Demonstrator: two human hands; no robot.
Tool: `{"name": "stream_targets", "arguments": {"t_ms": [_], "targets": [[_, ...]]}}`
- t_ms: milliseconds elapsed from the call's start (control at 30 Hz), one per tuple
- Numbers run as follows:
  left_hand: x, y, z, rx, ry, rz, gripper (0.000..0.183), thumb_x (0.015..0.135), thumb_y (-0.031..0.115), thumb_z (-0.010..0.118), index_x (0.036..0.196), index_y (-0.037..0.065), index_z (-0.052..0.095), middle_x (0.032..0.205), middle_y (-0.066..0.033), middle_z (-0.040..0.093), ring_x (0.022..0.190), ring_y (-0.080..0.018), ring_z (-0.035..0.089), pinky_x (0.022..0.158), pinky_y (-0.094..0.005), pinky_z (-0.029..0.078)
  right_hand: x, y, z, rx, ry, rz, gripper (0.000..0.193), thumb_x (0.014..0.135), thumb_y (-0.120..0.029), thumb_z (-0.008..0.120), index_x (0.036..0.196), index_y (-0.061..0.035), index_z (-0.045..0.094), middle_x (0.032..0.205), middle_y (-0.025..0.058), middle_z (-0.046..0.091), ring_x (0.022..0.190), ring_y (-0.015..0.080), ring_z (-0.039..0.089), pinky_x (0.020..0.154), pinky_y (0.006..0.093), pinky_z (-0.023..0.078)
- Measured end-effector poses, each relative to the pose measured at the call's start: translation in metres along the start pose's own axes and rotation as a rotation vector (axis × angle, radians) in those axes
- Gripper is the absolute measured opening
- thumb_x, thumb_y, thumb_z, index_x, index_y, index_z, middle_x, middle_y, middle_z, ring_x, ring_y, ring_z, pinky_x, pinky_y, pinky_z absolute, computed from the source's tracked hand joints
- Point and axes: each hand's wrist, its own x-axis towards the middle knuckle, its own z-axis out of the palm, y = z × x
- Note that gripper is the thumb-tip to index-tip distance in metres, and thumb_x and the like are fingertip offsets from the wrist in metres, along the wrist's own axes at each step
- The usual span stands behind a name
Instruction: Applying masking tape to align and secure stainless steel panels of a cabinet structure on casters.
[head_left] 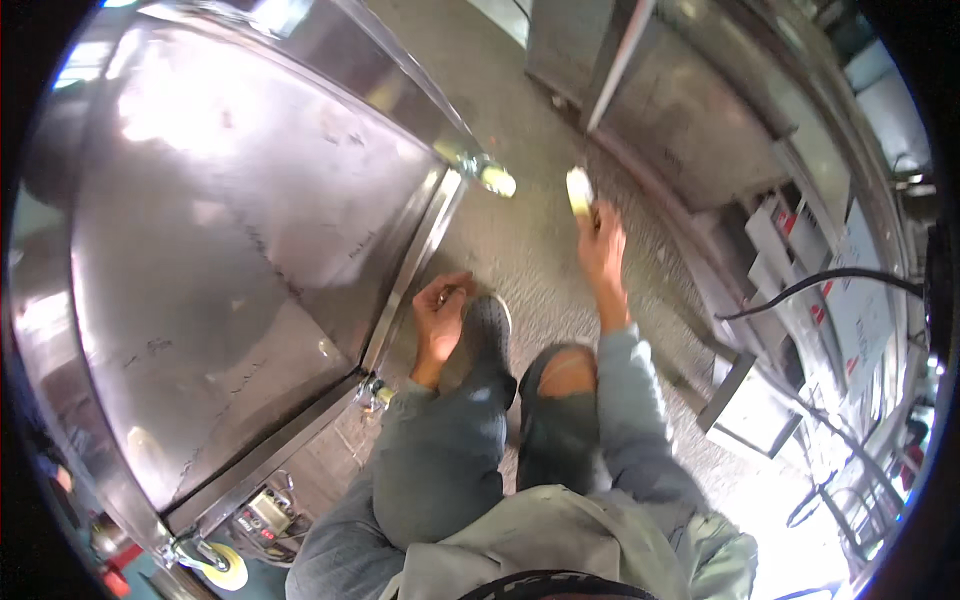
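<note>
My right hand (603, 248) reaches forward over the floor and grips a pale yellow-white caster wheel (579, 190) by its near end. It is like the wheels on the steel frame beside me. My left hand (438, 312) is near the frame's edge, above my shoe, with fingers curled and thumb pressed in; what they hold, if anything, is too small to make out. The large shiny steel cabinet (230, 230) lies to my left. One caster (495, 179) sits at its far corner, another (378, 391) at the corner nearer my left forearm.
A third yellow caster (228, 568) is at the cabinet's lower left corner, near a small boxy device (268, 512). Along the right stand steel panels (670, 130), stacked metal sheets (860, 290), a black cable (820, 285) and a rectangular metal piece (752, 408). Concrete floor (530, 240) lies between.
</note>
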Motion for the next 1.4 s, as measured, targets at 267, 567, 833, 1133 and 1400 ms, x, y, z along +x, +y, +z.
{"name": "stream_targets", "arguments": {"t_ms": [267, 567, 833, 1133, 1400], "targets": [[0.007, 0.217, 0.062, 0.305, -0.181, 0.041, 0.029, 0.101, 0.001, 0.067, 0.129, 0.0, 0.076, 0.115, -0.0108, 0.081, 0.109, -0.0164, 0.075, 0.098, -0.0324, 0.059, -0.102, -0.257, -0.196, 0.41, -0.045, -0.22, 0.017, 0.098, -0.004, 0.075, 0.114, -0.0021, 0.068, 0.104, 0.0159, 0.076, 0.089, 0.0284, 0.074, 0.081, 0.0403, 0.06], [-0.106, 0.428, 0.082, 0.253, -0.242, -0.008, 0.028, 0.103, 0.004, 0.068, 0.13, 0.0, 0.075, 0.112, -0.014, 0.081, 0.1, -0.0182, 0.077, 0.092, -0.0328, 0.06, -0.145, -0.478, -0.462, 0.415, 0.346, -0.513, 0.026, 0.096, -0.012, 0.078, 0.116, 0.0017, 0.068, 0.116, 0.0192, 0.074, 0.1, 0.0298, 0.068, 0.088, 0.0428, 0.052], [-0.214, 0.657, -0.006, 0.231, -0.146, -0.028, 0.031, 0.099, 0.007, 0.071, 0.13, 0.002, 0.077, 0.111, -0.0151, 0.082, 0.1, -0.0189, 0.078, 0.089, -0.035, 0.062, -0.09, -0.505, -0.688, -0.353, 0.656, -0.018, 0.031, 0.11, -0.029, 0.07, 0.114, 0.0013, 0.071, 0.094, 0.012, 0.069, 0.081, 0.0221, 0.061, 0.076, 0.0396, 0.051], [0.008, 0.67, -0.302, 1.141, 0.755, 0.082, 0.05, 0.099, 0.043, 0.075, 0.136, 0.008, 0.074, 0.129, -0.0211, 0.074, 0.128, -0.0404, 0.066, 0.107, -0.0542, 0.052, -0.01, -0.341, -0.734, -0.812, 0.383, 0.194, 0.045, 0.107, -0.042, 0.064, 0.123, -0.001, 0.075, 0.109, 0.023, 0.077, 0.099, 0.0434, 0.074, 0.086, 0.0555, 0.056], [0.116, 0.632, -0.392, 1.121, 0.348, -0.531, 0.11, 0.099, 0.09, 0.032, 0.116, -0.007, 0.08, 0.122, -0.0379, 0.073, 0.125, -0.0537, 0.068, 0.108, -0.0571, 0.051, 0.034, -0.379, -0.656, -0.873, 0.621, 0.33, 0.063, 0.104, -0.066, 0.06, 0.15, -0.0253, 0.069, 0.114, 0.0192, 0.079, 0.107, 0.0399, 0.073, 0.094, 0.0573, 0.054]]}}
